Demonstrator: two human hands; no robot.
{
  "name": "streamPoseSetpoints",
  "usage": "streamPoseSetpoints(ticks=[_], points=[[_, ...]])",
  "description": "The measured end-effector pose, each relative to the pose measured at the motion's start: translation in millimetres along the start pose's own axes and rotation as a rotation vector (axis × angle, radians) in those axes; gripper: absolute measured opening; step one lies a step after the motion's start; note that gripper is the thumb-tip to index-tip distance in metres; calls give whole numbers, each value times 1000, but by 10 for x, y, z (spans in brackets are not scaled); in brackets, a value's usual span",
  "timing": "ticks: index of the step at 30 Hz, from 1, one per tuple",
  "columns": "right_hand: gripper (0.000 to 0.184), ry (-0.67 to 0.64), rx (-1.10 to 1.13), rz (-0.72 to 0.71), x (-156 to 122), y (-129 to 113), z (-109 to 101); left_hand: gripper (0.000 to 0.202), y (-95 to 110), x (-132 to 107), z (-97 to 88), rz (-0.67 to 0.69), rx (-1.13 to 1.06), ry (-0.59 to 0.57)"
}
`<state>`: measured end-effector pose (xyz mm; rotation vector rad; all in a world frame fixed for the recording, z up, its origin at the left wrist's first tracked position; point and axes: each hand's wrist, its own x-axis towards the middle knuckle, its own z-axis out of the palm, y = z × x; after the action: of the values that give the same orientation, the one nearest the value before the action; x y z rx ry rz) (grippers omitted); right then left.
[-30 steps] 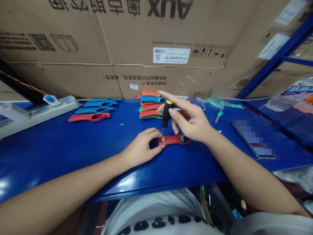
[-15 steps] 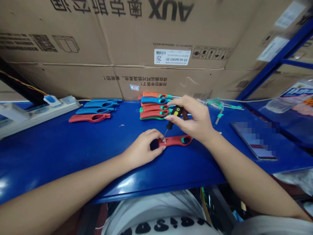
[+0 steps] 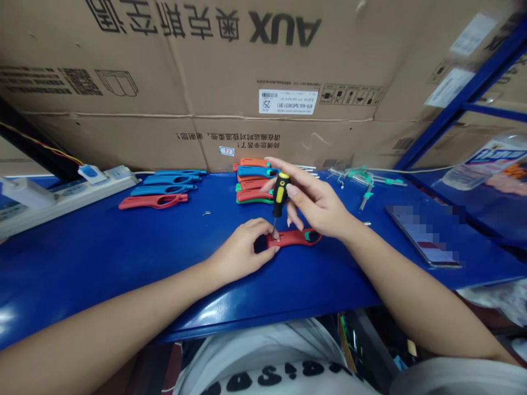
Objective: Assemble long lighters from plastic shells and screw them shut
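Observation:
A red gas lighter [image 3: 293,237] with a teal trigger lies flat on the blue table. My left hand [image 3: 242,249] grips its left end between thumb and fingers. Above that end stands a black and yellow screwdriver [image 3: 280,195], nearly upright, its tip down at the lighter close to my left fingertips. My right hand [image 3: 319,200] has thumb and index finger at the screwdriver's handle, with the other fingers loosely curled. Whether the tip sits in a screw is too small to tell.
Behind lie a stack of assembled lighters [image 3: 253,184] and, left, blue and red casings [image 3: 164,189]. Small metal bits [image 3: 206,213] lie nearer. Teal-ended parts [image 3: 364,178] and a phone [image 3: 424,236] are right. A power strip [image 3: 69,197] runs along the left; a cardboard box [image 3: 214,99] stands behind.
The screwdriver has swung from leaning right to nearly upright. My right hand has shifted slightly left, its fingers changing place on the handle. My left hand stays on the lighter.

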<state>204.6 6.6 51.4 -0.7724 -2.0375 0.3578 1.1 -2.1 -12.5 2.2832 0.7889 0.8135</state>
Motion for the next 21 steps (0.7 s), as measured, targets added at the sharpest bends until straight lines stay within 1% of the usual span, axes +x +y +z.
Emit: streamPoseSetpoints(ticks=[3, 4, 5, 6, 9, 10, 11, 14, 15, 16, 19, 20, 21], points=[[31, 151, -137, -76, -4, -2, -12, 9, 2, 1, -1, -17, 18, -8], [30, 183, -182, -97, -5, -3, -17, 9, 3, 2, -1, -20, 21, -8], [30, 175, -191, -94, -6, -3, -21, 9, 4, 2, -1, -20, 19, -6], [32, 126, -154, -70, -8, -3, -23, 9, 6, 3, -2, -17, 16, -5], [43, -122, 96, 37, -14, 9, -11, 8, 10, 3, -4, -11, 4, -6], [43, -155, 138, 49, -18, 15, -3, 8, 11, 2, -4, -14, 4, -9], [43, -142, 127, 41, -23, 20, 6, 7, 11, 1, -5, -17, 5, -13], [42, 36, -89, -53, -40, 7, 32, 7, 12, -2, -5, -24, 10, -12], [41, 65, -135, -71, -46, -8, 39, 7, 12, -3, -4, -23, 13, -9], [40, 59, -138, -67, -52, -28, 45, 7, 12, -3, -4, -22, 16, -8], [42, -39, 14, 17, -66, -80, 60, 6, 18, -1, -5, -24, 23, -10], [43, -37, 38, 32, -69, -86, 63, 6, 21, 0, -6, -28, 24, -13], [41, -7, 21, 24, -72, -87, 64, 6, 23, 0, -7, -32, 23, -13]])
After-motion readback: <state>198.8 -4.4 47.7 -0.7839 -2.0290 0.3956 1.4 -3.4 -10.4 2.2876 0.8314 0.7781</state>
